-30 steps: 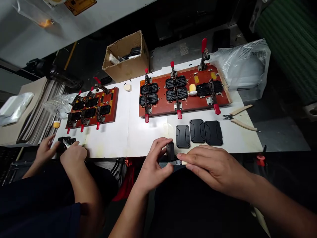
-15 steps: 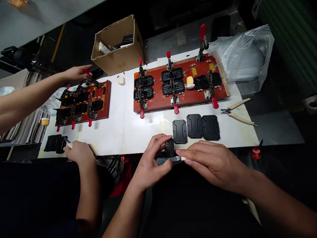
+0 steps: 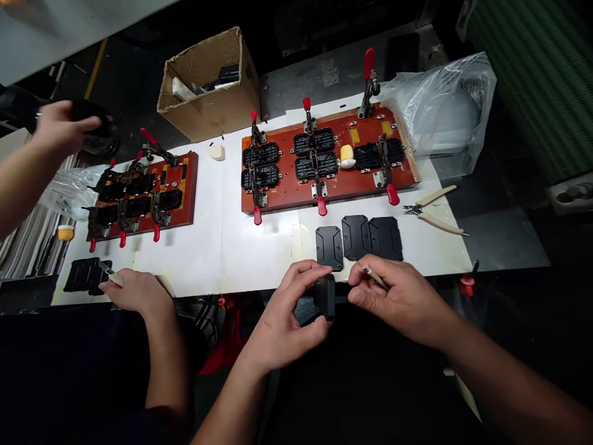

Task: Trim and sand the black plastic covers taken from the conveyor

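Note:
My left hand point(image 3: 293, 315) grips a black plastic cover point(image 3: 328, 296) by its edges, tilted up on its side at the table's front edge. To its right, my right hand point(image 3: 393, 296) is closed around a knife with a pale handle point(image 3: 376, 278); its blade is not visible from here. The knife is apart from the cover. Just beyond my hands lie several flat black covers, among them a left one point(image 3: 329, 247), a middle one point(image 3: 356, 237) and a right one point(image 3: 386, 238).
A red-brown clamp fixture point(image 3: 282, 199) holds black parts under red-handled toggle clamps. Cutting pliers point(image 3: 433, 207) lie right. A cardboard box point(image 3: 217, 111) and plastic bag point(image 3: 445, 117) stand behind. At left, a co-worker's hand point(image 3: 139, 293) holds a knife near a second fixture point(image 3: 188, 204).
My right hand has drawn the knife away from the cover and turned it. The cover in my left hand has turned. The co-worker's far hand has left the clamp and moved left.

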A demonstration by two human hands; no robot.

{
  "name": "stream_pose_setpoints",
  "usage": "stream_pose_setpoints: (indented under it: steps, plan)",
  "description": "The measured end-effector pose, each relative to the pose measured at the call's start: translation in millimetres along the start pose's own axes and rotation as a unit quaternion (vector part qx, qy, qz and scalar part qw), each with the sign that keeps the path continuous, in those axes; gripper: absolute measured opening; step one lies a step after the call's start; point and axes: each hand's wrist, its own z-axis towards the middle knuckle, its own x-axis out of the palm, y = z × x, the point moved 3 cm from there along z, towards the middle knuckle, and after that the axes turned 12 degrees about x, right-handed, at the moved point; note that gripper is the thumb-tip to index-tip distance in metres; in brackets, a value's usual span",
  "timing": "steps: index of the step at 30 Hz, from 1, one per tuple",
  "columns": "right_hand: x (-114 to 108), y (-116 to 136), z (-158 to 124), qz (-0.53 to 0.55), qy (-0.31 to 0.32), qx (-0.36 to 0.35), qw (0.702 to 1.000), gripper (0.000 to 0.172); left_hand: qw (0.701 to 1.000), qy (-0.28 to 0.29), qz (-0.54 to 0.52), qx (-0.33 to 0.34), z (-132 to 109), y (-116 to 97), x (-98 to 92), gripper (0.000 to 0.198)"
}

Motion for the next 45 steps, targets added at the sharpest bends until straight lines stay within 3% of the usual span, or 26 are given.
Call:
stream_pose_setpoints:
  steps: [2, 5, 8, 9, 12, 13, 14, 16, 17, 18, 20, 23, 26, 30, 33, 41, 43, 45]
  plan:
    - [7.6, 6.0, 0.3, 0.012, 0.007, -0.002, 1.000, 0.038, 0.999, 0.012, 0.034, 0.029, 1.0, -1.0, 2.2, 0.070]
    - [4.7, 4.2, 7.3, -0.022, -0.063, -0.023, 0.997, 0.039, 0.998, 0.018, 0.036, 0.037, -0.9, -0.5, 2.4, 0.070]
    - [-2.1, -8.7, 10.2, -0.006, -0.109, -0.013, 0.994, 0.018, 1.000, -0.006, -0.005, 0.002, -5.3, 3.1, 0.7, 0.063]
    - [-1.5, -12.8, 9.1, 0.008, -0.095, -0.011, 0.995, 0.022, 0.999, -0.028, -0.031, -0.010, -6.4, 4.9, 0.5, 0.063]
    - [9.9, -17.3, 1.8, 0.032, -0.003, -0.043, 0.999, 0.061, 0.983, -0.115, -0.133, -0.051, -6.5, 13.3, 3.4, 0.072]
    - [14.7, -16.2, -0.8, 0.029, 0.020, -0.067, 0.997, 0.062, 0.974, -0.137, -0.166, -0.073, -5.6, 17.1, 5.9, 0.074]
    - [18.3, -14.1, -2.8, 0.025, 0.025, -0.096, 0.995, 0.056, 0.964, -0.151, -0.192, -0.102, -4.6, 21.1, 9.0, 0.072]
    - [20.8, -9.9, -3.8, 0.018, -0.022, -0.128, 0.991, 0.028, 0.955, -0.173, -0.190, -0.145, -2.8, 27.0, 13.5, 0.065]
    - [19.8, -8.6, -2.8, 0.014, -0.061, -0.118, 0.991, 0.016, 0.962, -0.181, -0.148, -0.145, -1.9, 27.8, 13.8, 0.065]
    - [18.1, -7.9, -1.4, 0.012, -0.096, -0.092, 0.991, 0.016, 0.972, -0.183, -0.076, -0.124, -0.9, 26.6, 12.9, 0.067]
    - [14.5, -7.5, 1.3, 0.012, -0.122, -0.014, 0.992, 0.025, 0.982, -0.150, 0.108, -0.034, 1.3, 19.4, 11.1, 0.082]
    - [11.1, -3.7, 0.6, 0.021, -0.052, 0.029, 0.998, 0.028, 0.967, -0.069, 0.239, 0.063, 2.9, 11.3, 10.3, 0.081]
    - [4.3, 1.4, -5.9, -0.014, 0.008, -0.035, 0.999, 0.030, 0.985, -0.067, 0.159, 0.028, 3.6, 11.4, 3.3, 0.069]
    - [-10.1, 1.9, -14.7, -0.093, -0.042, -0.171, 0.980, 0.042, 0.995, -0.091, 0.026, -0.028, 4.5, 10.1, -3.4, 0.062]
    - [-13.8, 0.8, -18.0, -0.120, -0.038, -0.250, 0.960, 0.047, 0.994, -0.098, -0.047, -0.033, 5.5, 8.3, -2.3, 0.059]
    - [-12.3, 2.2, -16.5, -0.147, -0.016, -0.270, 0.951, 0.045, 0.993, -0.087, -0.069, -0.040, 5.2, 11.8, -1.7, 0.059]
    - [-15.5, -2.0, -11.3, -0.150, -0.038, -0.270, 0.950, 0.041, 0.993, -0.068, -0.081, -0.042, 4.3, 11.5, -2.3, 0.059]
    - [-23.0, -11.4, -1.2, -0.184, -0.093, -0.223, 0.953, 0.037, 0.994, -0.038, -0.095, -0.042, 3.6, 9.4, -1.7, 0.060]
